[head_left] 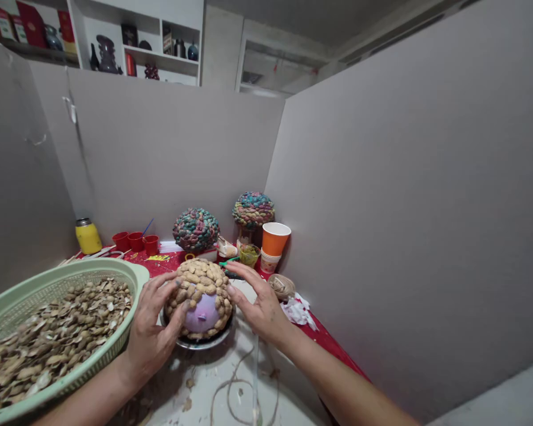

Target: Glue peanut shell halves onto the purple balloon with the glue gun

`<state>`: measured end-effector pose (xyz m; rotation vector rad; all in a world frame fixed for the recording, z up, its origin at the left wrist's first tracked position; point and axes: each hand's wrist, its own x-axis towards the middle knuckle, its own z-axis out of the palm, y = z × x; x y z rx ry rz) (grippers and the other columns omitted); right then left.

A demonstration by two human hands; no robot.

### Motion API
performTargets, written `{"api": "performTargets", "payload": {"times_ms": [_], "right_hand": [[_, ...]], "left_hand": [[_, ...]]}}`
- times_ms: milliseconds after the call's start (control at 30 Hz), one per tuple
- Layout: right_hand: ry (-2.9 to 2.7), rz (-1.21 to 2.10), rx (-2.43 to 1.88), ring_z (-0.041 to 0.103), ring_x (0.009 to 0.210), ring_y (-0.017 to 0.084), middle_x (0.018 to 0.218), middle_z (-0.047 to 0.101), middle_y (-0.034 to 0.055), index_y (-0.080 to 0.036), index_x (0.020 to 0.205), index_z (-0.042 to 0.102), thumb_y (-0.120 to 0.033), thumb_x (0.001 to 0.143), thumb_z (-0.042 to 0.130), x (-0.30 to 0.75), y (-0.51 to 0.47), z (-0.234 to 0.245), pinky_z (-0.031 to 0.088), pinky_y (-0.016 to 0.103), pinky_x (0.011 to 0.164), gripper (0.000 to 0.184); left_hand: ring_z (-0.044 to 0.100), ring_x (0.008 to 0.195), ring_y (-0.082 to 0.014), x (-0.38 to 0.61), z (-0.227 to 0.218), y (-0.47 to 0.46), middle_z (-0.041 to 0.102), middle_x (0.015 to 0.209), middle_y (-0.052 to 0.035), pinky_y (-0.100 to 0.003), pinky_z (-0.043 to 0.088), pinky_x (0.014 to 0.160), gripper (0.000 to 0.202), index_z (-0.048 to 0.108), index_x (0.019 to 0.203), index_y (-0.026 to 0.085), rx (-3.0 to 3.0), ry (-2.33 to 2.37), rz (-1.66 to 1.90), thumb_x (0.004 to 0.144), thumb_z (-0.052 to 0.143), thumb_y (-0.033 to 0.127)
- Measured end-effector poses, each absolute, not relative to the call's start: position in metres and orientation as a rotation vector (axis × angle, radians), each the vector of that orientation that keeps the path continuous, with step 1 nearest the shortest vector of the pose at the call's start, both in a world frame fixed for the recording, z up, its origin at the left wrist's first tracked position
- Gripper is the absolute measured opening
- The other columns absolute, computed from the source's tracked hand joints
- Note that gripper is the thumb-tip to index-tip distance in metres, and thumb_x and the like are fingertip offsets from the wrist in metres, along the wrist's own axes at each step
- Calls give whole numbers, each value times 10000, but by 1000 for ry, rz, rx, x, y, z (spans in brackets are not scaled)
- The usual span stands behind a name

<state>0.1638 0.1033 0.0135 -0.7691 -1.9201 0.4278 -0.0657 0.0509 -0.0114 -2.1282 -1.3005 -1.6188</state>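
shell-clad ball between both hands

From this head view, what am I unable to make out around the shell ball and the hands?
- Far side of the shell-covered ball: turned away from the camera.
- Dish under it: mostly hidden by the ball; only the front rim shows.
- Left hand palm contact with the ball: hidden by the hand's back.
- Green basket: cut off by the left and bottom edges.
- Small cup contents: too small.
- Shelf items: too distant.
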Motion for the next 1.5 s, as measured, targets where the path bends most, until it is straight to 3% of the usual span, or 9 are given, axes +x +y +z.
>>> {"api": "performTargets", "payload": {"times_ms": [133, 267, 700, 867, 1167, 1500], "right_hand": [[-1907, 425, -773, 504, 1273, 260, 1335, 583, 118, -216, 1251, 598, -403, 953, 519, 157, 120, 18, 375, 489, 1100, 360], [-1941, 444, -747, 489, 1285, 257, 1334, 583, 128, -192, 1274, 587, -440, 956, 496, 137, 149, 23, 363, 478, 1106, 414], [-2022, 660, -684, 606, 1164, 263, 1240, 659, 137, -140, 1228, 634, -465, 990, 464, 120, 163, 18, 456, 455, 1018, 437], [-2011, 682, -683, 603, 1158, 250, 1235, 668, 98, -187, 1217, 651, -470, 986, 460, 118, 162, 15, 447, 412, 1022, 413], [-2009, 653, -705, 585, 1162, 261, 1249, 657, 108, -180, 1232, 644, -451, 987, 459, 117, 161, 11, 426, 429, 1018, 410], [-1979, 643, -695, 586, 1161, 244, 1237, 662, 109, -171, 1204, 652, -422, 988, 445, 118, 160, 8, 422, 416, 1026, 391]], "left_hand": [[671, 861, -211, -64, 3, 47, 699, 899, -32, -383, 548, 810, 121, 591, 991, 247, -2163, -1216, -1541, 890, 590, 181], [680, 737, -197, -58, 13, 46, 714, 798, -29, -336, 553, 697, 27, 609, 906, 223, -2190, -1256, -1432, 896, 587, 235], [682, 704, -202, -49, 21, 44, 725, 768, -29, -314, 520, 666, 103, 630, 845, 209, -2157, -1376, -1184, 895, 580, 284], [673, 667, -197, -48, 20, 43, 715, 735, -25, -303, 497, 641, 141, 621, 813, 199, -2135, -1394, -1177, 898, 574, 302], [659, 629, -160, -44, 24, 37, 695, 713, 0, -249, 488, 602, 96, 620, 823, 196, -2145, -1495, -1222, 889, 590, 258], [640, 620, -163, -44, 16, 44, 676, 703, -4, -258, 475, 603, 70, 599, 835, 191, -2106, -1413, -1232, 890, 601, 234]]}}
